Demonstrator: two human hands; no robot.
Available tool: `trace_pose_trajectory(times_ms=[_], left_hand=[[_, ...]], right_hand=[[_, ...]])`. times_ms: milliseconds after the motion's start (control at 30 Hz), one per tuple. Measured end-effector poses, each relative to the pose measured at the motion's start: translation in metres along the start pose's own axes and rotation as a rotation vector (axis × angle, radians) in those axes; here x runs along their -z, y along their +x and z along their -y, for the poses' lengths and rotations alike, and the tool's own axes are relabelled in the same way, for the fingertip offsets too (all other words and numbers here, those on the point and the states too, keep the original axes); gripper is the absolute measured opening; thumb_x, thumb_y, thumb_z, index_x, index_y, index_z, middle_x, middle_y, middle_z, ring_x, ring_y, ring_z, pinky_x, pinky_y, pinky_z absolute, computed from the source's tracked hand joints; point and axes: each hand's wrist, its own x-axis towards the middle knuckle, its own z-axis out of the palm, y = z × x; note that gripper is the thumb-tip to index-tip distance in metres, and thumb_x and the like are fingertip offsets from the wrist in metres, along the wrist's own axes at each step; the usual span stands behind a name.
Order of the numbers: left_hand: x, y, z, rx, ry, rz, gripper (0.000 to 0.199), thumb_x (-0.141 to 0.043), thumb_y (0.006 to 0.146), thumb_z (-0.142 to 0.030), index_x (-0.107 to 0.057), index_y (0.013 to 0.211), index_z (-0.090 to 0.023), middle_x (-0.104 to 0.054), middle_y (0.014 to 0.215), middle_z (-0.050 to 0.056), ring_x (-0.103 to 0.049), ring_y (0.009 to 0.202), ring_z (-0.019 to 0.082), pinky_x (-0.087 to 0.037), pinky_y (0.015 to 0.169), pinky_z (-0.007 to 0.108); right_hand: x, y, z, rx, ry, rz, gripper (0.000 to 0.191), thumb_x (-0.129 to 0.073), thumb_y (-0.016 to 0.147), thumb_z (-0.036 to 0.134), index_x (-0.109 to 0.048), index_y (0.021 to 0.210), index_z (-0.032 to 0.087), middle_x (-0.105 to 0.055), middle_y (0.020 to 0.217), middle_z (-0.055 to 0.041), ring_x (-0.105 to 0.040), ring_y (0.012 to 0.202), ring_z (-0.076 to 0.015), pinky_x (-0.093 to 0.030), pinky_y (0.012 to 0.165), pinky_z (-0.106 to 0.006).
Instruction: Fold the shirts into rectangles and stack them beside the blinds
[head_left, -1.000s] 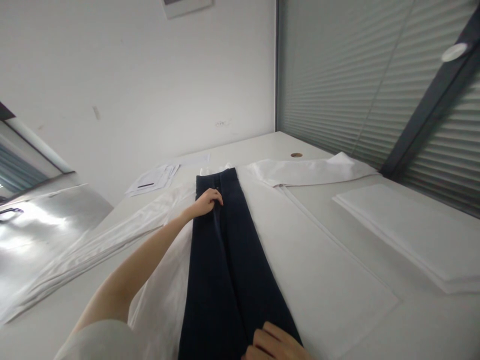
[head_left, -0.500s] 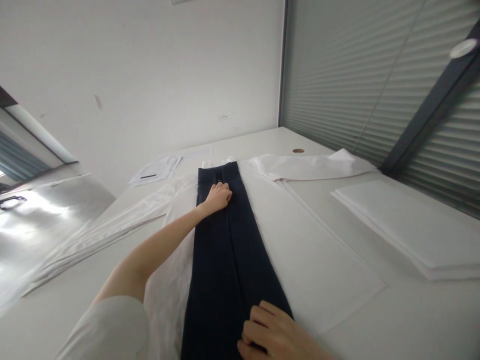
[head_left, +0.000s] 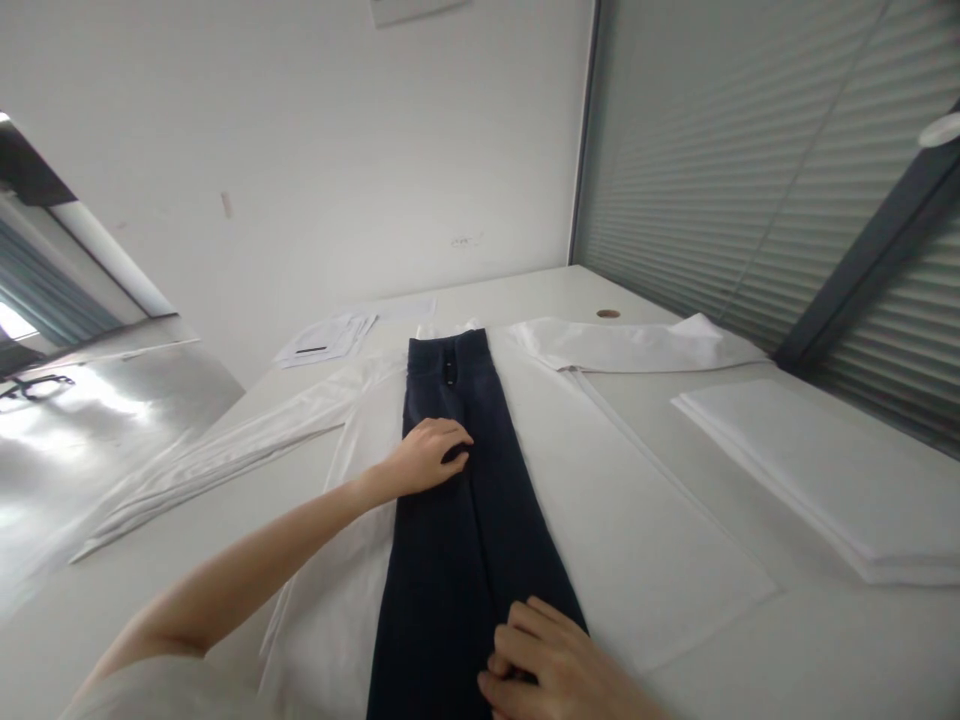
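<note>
Navy trousers [head_left: 439, 560] lie lengthwise over a white long-sleeved shirt [head_left: 607, 480], waistband at the far end, with a dark fastening at its middle. My left hand [head_left: 431, 455] is on the upper part of the trousers below that fastening, fingers bent and thumb curled toward them at the centre line, closed on the cloth. Close to me, my right hand [head_left: 551, 655] has its fingers curled on the right edge of the trousers, closed; the cloth in its fingertips is mostly hidden. The shirt's sleeves spread out to both sides.
A folded white stack [head_left: 825, 470] lies on the white table [head_left: 750, 640] at right. Papers with a dark pen-like strip [head_left: 311, 350] sit at the back left. A round hole [head_left: 608, 314] is near the back; wall and blinds [head_left: 720, 150] border the table.
My left hand has slid from the fastening down the trousers toward me, leaving the fastening in sight. My right hand stays at the near right edge. The view has shifted slightly.
</note>
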Motion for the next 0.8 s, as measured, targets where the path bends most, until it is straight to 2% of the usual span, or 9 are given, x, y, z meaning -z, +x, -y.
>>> trace_pose_trajectory(times_ms=[67,133,200,267,333,500,633,700,800], left_hand=[[-0.002,-0.018,-0.01,-0.047,-0.026,0.052,0.04,-0.054,0.095,-0.037,-0.06,0.13,-0.019,-0.06,0.137,0.01,-0.054,0.13,0.024,-0.04,0.112,0.04],[-0.008,-0.031,-0.017,-0.061,0.001,0.084,0.058,-0.052,0.096,-0.045,-0.045,0.145,-0.015,-0.044,0.152,0.015,-0.037,0.144,0.027,-0.031,0.118,0.044],[-0.014,-0.039,-0.022,-0.063,0.023,0.103,0.068,-0.049,0.097,-0.048,-0.032,0.153,-0.012,-0.031,0.159,0.018,-0.024,0.149,0.029,-0.024,0.121,0.047],[-0.018,-0.042,-0.026,-0.059,0.038,0.115,0.072,-0.046,0.098,-0.049,-0.025,0.156,-0.013,-0.024,0.161,0.018,-0.018,0.151,0.028,-0.022,0.122,0.048],[-0.019,-0.043,-0.032,-0.04,0.062,0.114,0.069,-0.045,0.098,-0.049,-0.026,0.155,-0.014,-0.025,0.161,0.018,-0.018,0.15,0.029,-0.023,0.121,0.049],[-0.008,-0.063,-0.059,-0.01,0.072,0.049,0.052,-0.046,0.101,-0.038,-0.043,0.147,-0.015,-0.039,0.155,0.016,-0.033,0.146,0.028,-0.029,0.12,0.047],[0.01,-0.09,-0.077,-0.173,-0.112,0.088,0.054,-0.051,0.098,-0.04,-0.045,0.146,-0.018,-0.043,0.153,0.013,-0.038,0.144,0.025,-0.032,0.119,0.045],[0.017,-0.099,-0.082,-0.248,-0.189,0.127,0.056,-0.052,0.098,-0.041,-0.044,0.147,-0.016,-0.042,0.154,0.014,-0.035,0.145,0.026,-0.028,0.121,0.047],[0.02,-0.105,-0.086,-0.257,-0.229,0.165,0.067,-0.054,0.096,-0.047,-0.037,0.151,-0.012,-0.035,0.156,0.017,-0.028,0.147,0.031,-0.021,0.122,0.051]], right_hand=[[0.002,0.0,0.0,-0.008,0.021,0.008,0.006,-0.069,0.089,0.025,-0.069,0.086,0.021,-0.06,0.08,0.0015,-0.048,0.075,-0.0132,-0.039,0.074,-0.029],[0.006,0.001,0.0,-0.018,0.052,0.007,0.004,-0.07,0.088,0.024,-0.07,0.087,0.021,-0.062,0.081,0.0012,-0.049,0.076,-0.0133,-0.04,0.076,-0.029],[0.011,0.002,0.001,-0.039,0.097,0.011,0.004,-0.071,0.086,0.022,-0.072,0.09,0.021,-0.062,0.083,0.001,-0.051,0.077,-0.0134,-0.04,0.076,-0.029],[0.016,0.004,0.002,-0.09,0.16,0.028,0.011,-0.071,0.084,0.02,-0.073,0.095,0.023,-0.063,0.087,0.0004,-0.054,0.079,-0.0135,-0.042,0.078,-0.028],[0.02,0.005,0.004,-0.147,0.222,0.066,0.016,-0.07,0.085,0.019,-0.073,0.1,0.024,-0.064,0.089,-0.0005,-0.057,0.083,-0.0137,-0.043,0.081,-0.028],[0.042,0.012,0.006,-0.259,0.364,0.203,0.019,-0.067,0.089,0.017,-0.075,0.105,0.024,-0.068,0.095,-0.0023,-0.062,0.089,-0.014,-0.046,0.087,-0.026],[0.077,0.029,0.0,-0.355,0.521,0.354,0.025,-0.065,0.092,0.024,-0.073,0.115,0.026,-0.07,0.105,-0.0037,-0.065,0.098,-0.0166,-0.048,0.09,-0.025],[0.091,0.043,-0.01,-0.374,0.515,0.344,0.028,-0.062,0.093,0.026,-0.071,0.12,0.025,-0.07,0.108,-0.006,-0.065,0.102,-0.0189,-0.049,0.092,-0.028],[0.095,0.071,-0.037,-0.348,0.458,0.203,0.026,-0.056,0.095,0.028,-0.07,0.117,0.022,-0.07,0.107,-0.0075,-0.065,0.101,-0.0202,-0.049,0.092,-0.032]])
